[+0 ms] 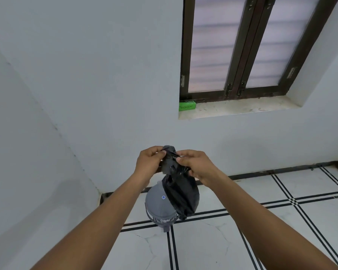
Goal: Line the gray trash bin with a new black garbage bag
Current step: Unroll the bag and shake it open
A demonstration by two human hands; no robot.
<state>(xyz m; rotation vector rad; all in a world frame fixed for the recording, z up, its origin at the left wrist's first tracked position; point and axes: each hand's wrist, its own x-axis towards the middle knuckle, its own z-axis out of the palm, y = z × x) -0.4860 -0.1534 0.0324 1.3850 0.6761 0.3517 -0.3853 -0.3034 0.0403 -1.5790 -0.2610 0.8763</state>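
A black garbage bag point(180, 193) hangs crumpled from both my hands in front of the white wall. My left hand point(149, 162) pinches its top edge from the left. My right hand point(195, 164) grips the same bunched top from the right. Below the bag stands the gray trash bin point(158, 206) on the floor, its lid down and a small blue sticker on top. The hanging bag covers the bin's right side.
A green box point(187, 105) lies at the left end of the window sill point(240, 107) under a dark-framed window. White floor tiles with black double lines spread to the right. A wall corner runs down at the left.
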